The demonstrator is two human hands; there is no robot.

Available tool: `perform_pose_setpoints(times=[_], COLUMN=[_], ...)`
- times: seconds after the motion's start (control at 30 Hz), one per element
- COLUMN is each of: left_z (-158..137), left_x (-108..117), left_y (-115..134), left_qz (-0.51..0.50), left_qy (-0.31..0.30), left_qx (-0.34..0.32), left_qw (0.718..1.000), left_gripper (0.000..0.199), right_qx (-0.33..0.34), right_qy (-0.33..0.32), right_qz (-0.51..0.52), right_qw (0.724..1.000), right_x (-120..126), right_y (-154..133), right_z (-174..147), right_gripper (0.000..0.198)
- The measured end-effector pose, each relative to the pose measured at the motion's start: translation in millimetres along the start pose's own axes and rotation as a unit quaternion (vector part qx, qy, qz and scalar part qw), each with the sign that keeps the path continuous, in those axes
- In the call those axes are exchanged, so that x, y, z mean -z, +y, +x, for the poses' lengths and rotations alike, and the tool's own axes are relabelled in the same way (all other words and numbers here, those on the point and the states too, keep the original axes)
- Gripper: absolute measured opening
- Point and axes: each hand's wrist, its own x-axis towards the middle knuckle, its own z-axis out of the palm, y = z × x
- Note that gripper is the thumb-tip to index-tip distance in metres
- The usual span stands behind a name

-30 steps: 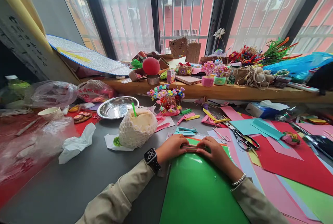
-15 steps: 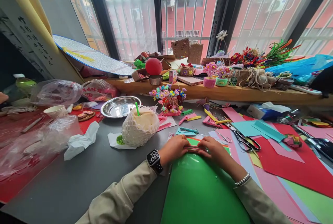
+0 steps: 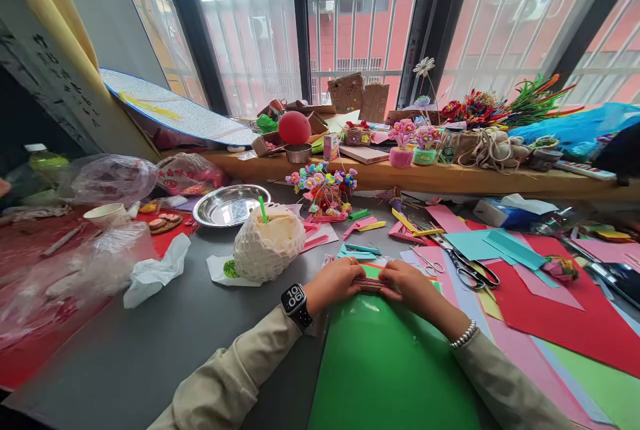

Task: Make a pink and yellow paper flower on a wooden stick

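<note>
Strip (image 3: 371,285) partly behind fingers (image 3: 391,275)

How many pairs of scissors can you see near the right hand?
2. A small pair lies just beyond the right hand; a larger, black-handled pair lies farther right. More may be hidden under the papers.

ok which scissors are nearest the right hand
The small silver scissors, just beyond the right hand; the bigger black-handled scissors lie farther to the right.
</note>
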Motion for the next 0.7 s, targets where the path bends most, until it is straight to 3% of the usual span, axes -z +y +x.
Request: perform_pose_setpoints(times=[0.13, 0.33, 0.6, 0.7], left_z=[-8, -19, -18, -20], left_x=[-5, -18, -29, -30], left_y=[1, 2, 2, 5], left_qz=[-0.014, -0.015, 0.012, 0.036], left_qy=[0.028, 0.121, 0.168, 0.195], left_qx=[0.021, 0.004, -0.012, -0.012], left_qw=[0.999, 0.993, 0.986, 0.98], left_gripper=[0.04, 0.014, 0.018, 0.021], right_qx=[-0.015, -0.019, -0.005, -0.005], right_qy=[0.004, 0.031, 0.071, 0.082], right_qz=[0.014, 0.047, 0.024, 0.024], right_qw=[1.0, 0.998, 0.997, 0.996], right_x=[-2, -10, -19, -21], right_y=[0, 4, 9, 9], right_z=[-3, -8, -10, -13], right_gripper=[0.007, 0.012, 0.024, 0.02])
